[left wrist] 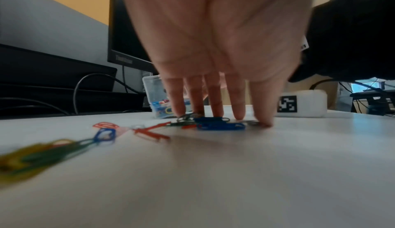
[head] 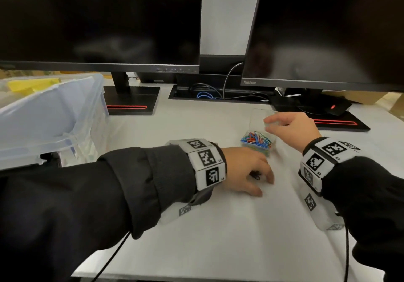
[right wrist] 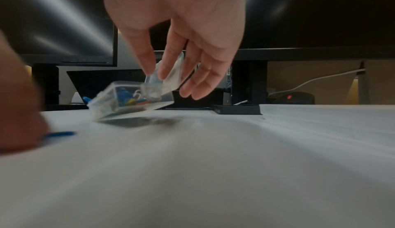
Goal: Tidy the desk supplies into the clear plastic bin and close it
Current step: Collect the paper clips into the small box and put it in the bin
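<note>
A: From the head view, how far was it?
B: Early. The bin sat open at left; the right hand pinched the clip box by its lid.

A: Left wrist?
B: The left hand pressed straight fingers on loose paper clips.

A: Right wrist?
B: The box hung tilted, unclosed.

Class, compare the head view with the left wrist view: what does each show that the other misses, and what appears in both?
Only the head view shows the large clear plastic bin at the left and the right hand holding the small clear box's lid. Only the left wrist view shows loose paper clips strewn across the desk, the left fingertips touching some of them. Both show the left hand, the small clear box of coloured clips, and the monitors.
</note>
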Demonstrator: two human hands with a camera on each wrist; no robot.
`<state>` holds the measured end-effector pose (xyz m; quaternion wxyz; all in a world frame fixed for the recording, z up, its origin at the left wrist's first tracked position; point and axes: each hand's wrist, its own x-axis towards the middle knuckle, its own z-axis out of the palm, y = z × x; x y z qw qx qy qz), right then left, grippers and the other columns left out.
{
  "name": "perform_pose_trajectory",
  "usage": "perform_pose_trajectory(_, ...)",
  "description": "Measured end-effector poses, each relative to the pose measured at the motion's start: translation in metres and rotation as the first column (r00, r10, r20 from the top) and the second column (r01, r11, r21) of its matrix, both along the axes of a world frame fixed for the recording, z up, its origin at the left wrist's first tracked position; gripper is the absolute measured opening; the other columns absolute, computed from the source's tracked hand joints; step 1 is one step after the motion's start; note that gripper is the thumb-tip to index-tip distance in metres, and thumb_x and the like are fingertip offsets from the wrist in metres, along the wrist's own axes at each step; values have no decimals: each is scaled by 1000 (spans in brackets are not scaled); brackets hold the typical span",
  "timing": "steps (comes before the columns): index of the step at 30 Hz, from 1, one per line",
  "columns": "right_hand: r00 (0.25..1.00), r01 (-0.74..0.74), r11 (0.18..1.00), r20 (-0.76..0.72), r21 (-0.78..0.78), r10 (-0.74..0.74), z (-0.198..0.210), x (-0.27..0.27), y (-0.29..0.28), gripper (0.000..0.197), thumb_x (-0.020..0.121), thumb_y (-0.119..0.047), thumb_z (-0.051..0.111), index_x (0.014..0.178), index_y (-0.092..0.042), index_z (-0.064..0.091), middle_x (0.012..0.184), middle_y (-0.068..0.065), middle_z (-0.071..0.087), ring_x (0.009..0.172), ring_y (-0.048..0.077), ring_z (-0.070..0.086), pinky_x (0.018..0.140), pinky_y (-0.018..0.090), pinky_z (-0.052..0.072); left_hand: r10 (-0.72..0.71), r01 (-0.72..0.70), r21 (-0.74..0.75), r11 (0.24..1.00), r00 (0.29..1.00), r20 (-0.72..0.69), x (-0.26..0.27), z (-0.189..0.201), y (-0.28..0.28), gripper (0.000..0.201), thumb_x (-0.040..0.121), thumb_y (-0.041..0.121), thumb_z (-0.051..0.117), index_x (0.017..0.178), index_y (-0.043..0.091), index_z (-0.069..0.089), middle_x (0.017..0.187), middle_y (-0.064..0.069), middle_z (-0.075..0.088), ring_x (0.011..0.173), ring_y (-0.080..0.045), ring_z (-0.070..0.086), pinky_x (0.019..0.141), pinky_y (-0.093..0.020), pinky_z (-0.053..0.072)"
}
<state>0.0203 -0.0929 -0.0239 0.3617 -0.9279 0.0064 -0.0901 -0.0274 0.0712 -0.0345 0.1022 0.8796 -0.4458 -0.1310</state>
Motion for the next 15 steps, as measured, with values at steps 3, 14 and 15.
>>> perform_pose_trajectory(3,1000,-22,998,-16,-56,21,-1,1,-1,31,83,-6,65,111,-19,68,118,4,63,97,10,46,91,28,42,89,-87,-42,995,995,52,5,2,21,27,85,17,61,111,15,68,112,-7,64,104,-23,58,95,-32,44)
perform_pose_trajectory(14,992,-107,993,-75,-46,103,-5,5,-3,43,80,3,65,112,-25,67,112,1,62,109,24,56,96,46,48,84,-83,-61,995,996,9,-2,4,47,18,84,18,64,99,15,73,105,-1,71,100,-18,62,95,-28,45)
perform_pose_trajectory(15,991,-115,992,-78,-53,111,-5,6,-3,43,80,2,65,111,-26,67,108,-2,60,108,24,56,97,46,48,134,-131,-69,989,990,42,2,5,54,17,83,22,65,97,16,73,102,0,71,98,-18,63,92,-31,46)
